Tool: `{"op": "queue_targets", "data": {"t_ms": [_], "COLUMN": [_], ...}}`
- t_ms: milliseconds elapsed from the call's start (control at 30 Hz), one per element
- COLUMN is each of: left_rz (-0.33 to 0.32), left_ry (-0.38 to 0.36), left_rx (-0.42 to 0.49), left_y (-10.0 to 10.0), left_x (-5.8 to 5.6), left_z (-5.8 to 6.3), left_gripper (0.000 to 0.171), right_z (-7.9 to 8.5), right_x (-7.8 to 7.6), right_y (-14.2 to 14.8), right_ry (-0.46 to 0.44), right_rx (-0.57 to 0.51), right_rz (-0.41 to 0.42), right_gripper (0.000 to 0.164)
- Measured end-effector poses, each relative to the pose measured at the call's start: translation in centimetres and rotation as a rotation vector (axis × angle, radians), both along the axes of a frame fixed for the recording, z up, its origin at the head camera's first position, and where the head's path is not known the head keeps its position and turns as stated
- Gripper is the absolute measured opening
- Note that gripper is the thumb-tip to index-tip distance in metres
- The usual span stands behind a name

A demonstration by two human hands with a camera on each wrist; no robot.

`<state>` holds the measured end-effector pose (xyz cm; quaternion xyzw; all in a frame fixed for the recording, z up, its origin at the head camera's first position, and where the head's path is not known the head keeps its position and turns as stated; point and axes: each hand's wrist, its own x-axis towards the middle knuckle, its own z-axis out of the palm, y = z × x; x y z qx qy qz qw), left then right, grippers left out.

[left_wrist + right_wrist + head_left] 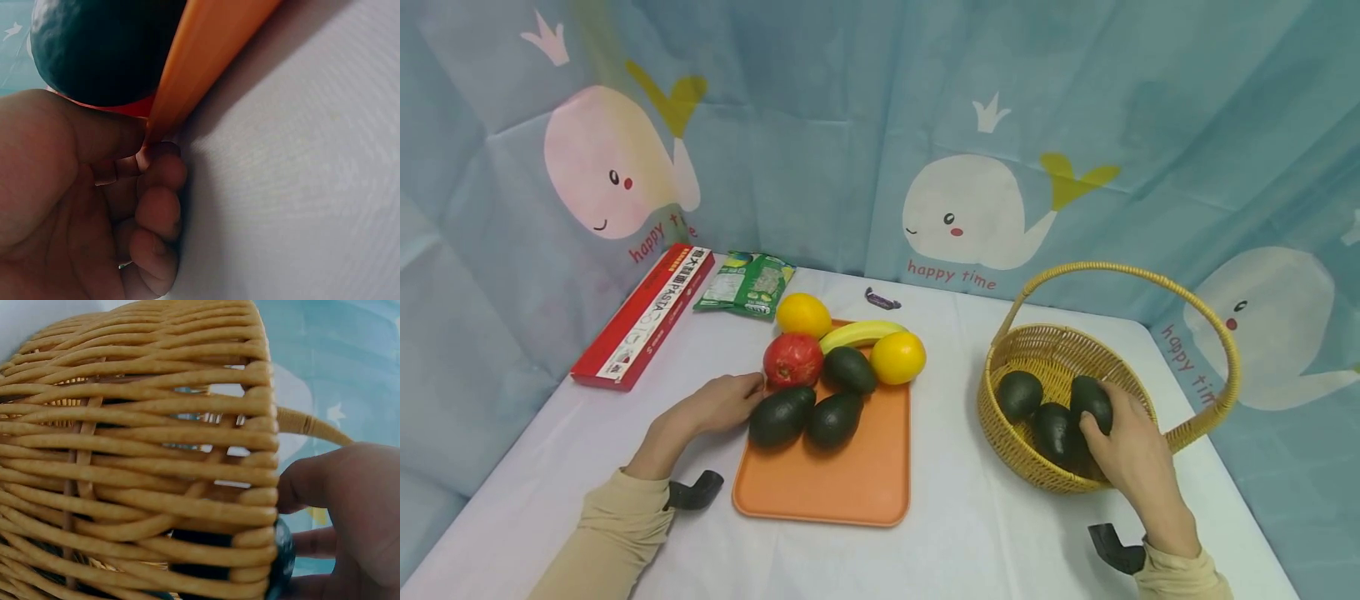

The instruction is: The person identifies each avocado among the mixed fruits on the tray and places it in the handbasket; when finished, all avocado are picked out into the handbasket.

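My left hand (730,404) pinches the left rim of the orange tray (822,492), thumb on top and fingertips under the edge in the left wrist view. On that tray, close to the hand, are three dark avocados (782,418), a red pomegranate (793,361), a banana (859,333) and a round yellow fruit (898,358). Another yellow fruit (803,317) is at the tray's back left corner. Inside the wicker basket (1011,442), my right hand (1131,442) grips an avocado (1091,402) above other avocados (1020,396). The basket wall hides part of that avocado in the right wrist view.
The basket's tall handle (1150,277) arches over it and comes down behind my right hand. A red pasta box (643,317) lies at the left, with a green snack packet (745,283) beside it. A small purple wrapped candy (882,299) lies near the back edge.
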<state>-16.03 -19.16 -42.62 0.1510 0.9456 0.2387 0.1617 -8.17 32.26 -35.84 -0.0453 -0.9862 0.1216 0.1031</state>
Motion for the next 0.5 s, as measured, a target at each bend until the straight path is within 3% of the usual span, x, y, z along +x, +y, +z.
{"op": "queue_targets", "data": {"t_ms": [200,500], "left_rz": [0.004,0.012], "left_ry": [-0.018,-0.010], "left_rx": [-0.002,-0.009], "left_y": [0.1,0.0], "left_x": [0.1,0.1], "left_z": [0.0,-0.1], "left_gripper": [0.015,0.014], "right_z": [-0.8,-1.4], "right_x": [-0.2,-0.3], "right_y": [-0.1,-0.7], "right_ry": [-0.090,-0.113], "right_rx": [-0.005,0.060], "right_rz": [0.048,0.084], "right_gripper": [0.060,0.048]}}
